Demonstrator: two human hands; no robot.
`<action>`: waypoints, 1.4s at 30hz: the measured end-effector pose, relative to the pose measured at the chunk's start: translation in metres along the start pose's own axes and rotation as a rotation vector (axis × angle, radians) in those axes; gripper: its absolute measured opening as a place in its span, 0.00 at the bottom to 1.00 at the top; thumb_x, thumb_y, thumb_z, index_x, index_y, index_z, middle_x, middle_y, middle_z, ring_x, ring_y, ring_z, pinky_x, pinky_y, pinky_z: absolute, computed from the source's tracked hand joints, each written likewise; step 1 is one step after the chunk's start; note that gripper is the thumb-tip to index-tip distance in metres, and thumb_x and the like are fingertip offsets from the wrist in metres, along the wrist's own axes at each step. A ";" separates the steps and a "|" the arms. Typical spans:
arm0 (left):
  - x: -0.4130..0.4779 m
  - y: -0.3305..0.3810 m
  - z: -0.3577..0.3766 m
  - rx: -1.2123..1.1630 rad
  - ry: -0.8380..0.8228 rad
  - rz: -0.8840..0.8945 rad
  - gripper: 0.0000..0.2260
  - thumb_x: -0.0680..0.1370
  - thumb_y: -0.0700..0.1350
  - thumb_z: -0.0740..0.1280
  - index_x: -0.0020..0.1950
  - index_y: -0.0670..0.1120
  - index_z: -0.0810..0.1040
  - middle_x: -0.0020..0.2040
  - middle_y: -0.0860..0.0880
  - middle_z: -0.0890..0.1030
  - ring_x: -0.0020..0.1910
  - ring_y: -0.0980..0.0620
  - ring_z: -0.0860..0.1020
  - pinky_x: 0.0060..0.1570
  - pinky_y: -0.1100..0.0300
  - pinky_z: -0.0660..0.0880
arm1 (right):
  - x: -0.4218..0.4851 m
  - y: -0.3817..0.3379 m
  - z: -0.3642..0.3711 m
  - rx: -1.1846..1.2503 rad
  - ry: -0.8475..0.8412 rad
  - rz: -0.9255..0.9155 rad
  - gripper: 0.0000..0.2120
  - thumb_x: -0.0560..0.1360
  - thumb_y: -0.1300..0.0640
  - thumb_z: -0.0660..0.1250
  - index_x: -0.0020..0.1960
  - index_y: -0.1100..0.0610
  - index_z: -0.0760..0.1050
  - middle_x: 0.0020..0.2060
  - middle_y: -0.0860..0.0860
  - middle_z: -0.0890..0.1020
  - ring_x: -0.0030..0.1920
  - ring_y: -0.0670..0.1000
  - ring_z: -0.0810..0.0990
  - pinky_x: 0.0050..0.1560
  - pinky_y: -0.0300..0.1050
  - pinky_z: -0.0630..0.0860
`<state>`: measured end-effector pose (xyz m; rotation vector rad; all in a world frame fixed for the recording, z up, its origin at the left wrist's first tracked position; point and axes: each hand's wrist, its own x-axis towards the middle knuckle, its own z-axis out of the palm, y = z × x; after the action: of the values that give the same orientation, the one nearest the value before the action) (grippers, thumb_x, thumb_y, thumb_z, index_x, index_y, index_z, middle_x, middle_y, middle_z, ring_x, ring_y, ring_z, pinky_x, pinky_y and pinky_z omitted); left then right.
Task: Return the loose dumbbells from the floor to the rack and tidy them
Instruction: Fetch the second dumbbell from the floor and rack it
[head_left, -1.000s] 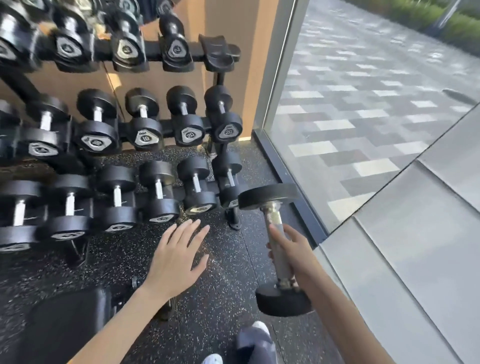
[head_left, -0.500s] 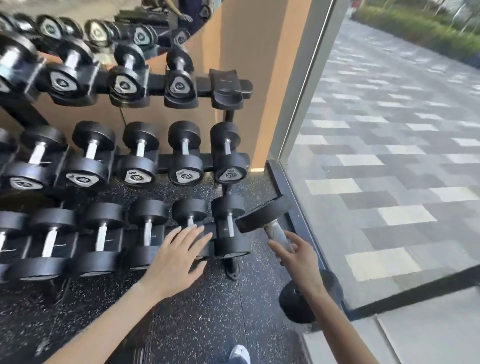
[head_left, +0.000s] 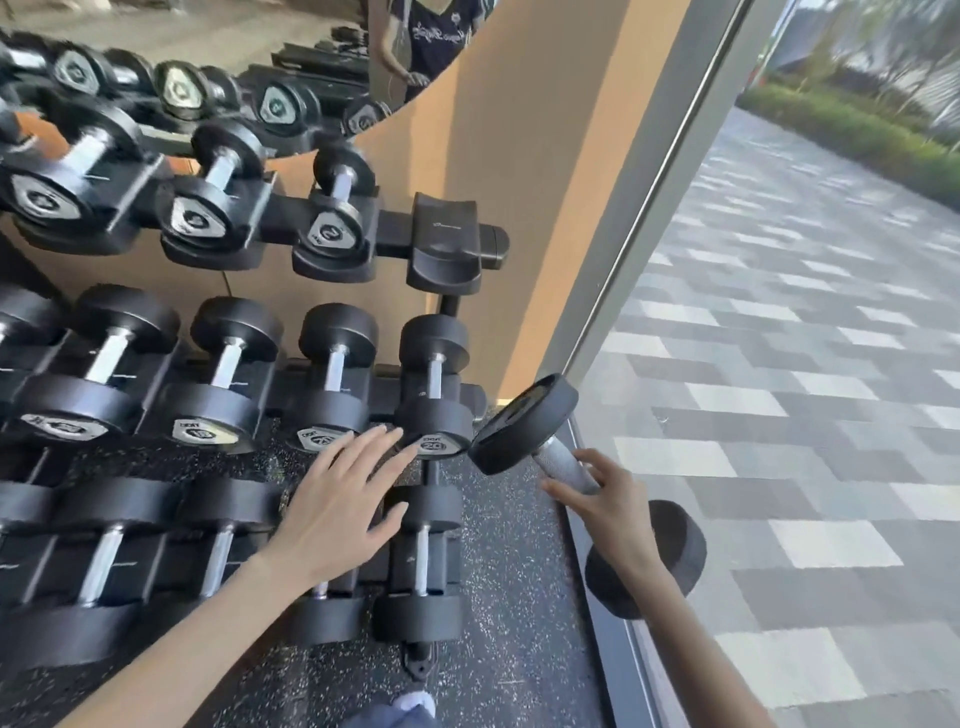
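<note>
Hazard 1: the loose dumbbell (head_left: 558, 457) is carried in one hand only, off the floor (head_left: 509, 597) and tilted. Its lower head hangs just beside the window glass (head_left: 779, 364), so a swing to the right could strike the pane.

Hazard 2: its upper head is close to the racked dumbbell marked 20 (head_left: 434, 415) on the middle tier. The left hand (head_left: 343, 499) lies near that gap, and its fingertips could be pinched if the two heads meet.

Hazard 3: if the grip slips, the weight could drop near the shoe (head_left: 415, 701) below.

Likely destination: the empty cradle (head_left: 447, 244) at the right end of the top tier of the rack (head_left: 395, 234). This calls for a lift up past two loaded tiers.

Hand pose: the right hand (head_left: 608, 512) has its fingers curled round the knurled handle, forearm reaching up from the lower right. The left hand is flat, its fingers straight and spread, and holds nothing. It sits in front of the middle and bottom tiers. Whether it touches the rack cannot be told.
</note>
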<state>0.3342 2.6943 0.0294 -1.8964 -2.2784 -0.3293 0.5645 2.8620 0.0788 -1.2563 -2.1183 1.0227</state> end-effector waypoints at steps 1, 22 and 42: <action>0.012 -0.003 0.004 -0.003 -0.003 -0.003 0.26 0.75 0.55 0.56 0.70 0.46 0.68 0.68 0.45 0.72 0.68 0.46 0.68 0.68 0.48 0.60 | 0.015 0.000 -0.001 0.008 -0.014 -0.001 0.15 0.63 0.46 0.77 0.42 0.43 0.72 0.35 0.48 0.80 0.35 0.49 0.75 0.37 0.46 0.69; 0.251 0.056 0.064 0.075 0.077 -0.380 0.26 0.75 0.55 0.58 0.71 0.45 0.68 0.69 0.46 0.70 0.68 0.48 0.67 0.69 0.51 0.57 | 0.369 0.032 -0.061 -0.236 -0.508 -0.394 0.23 0.62 0.44 0.76 0.51 0.52 0.74 0.32 0.42 0.77 0.29 0.42 0.73 0.29 0.34 0.67; 0.389 -0.036 0.120 0.110 0.110 -0.841 0.25 0.78 0.57 0.52 0.71 0.45 0.67 0.67 0.45 0.72 0.67 0.47 0.68 0.67 0.49 0.60 | 0.621 -0.067 0.052 -0.520 -0.810 -0.970 0.17 0.66 0.45 0.74 0.51 0.47 0.75 0.40 0.44 0.81 0.42 0.49 0.77 0.42 0.49 0.74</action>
<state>0.2293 3.0888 0.0127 -0.7562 -2.8144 -0.3717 0.2000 3.3709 0.1138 0.2394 -3.1841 0.5504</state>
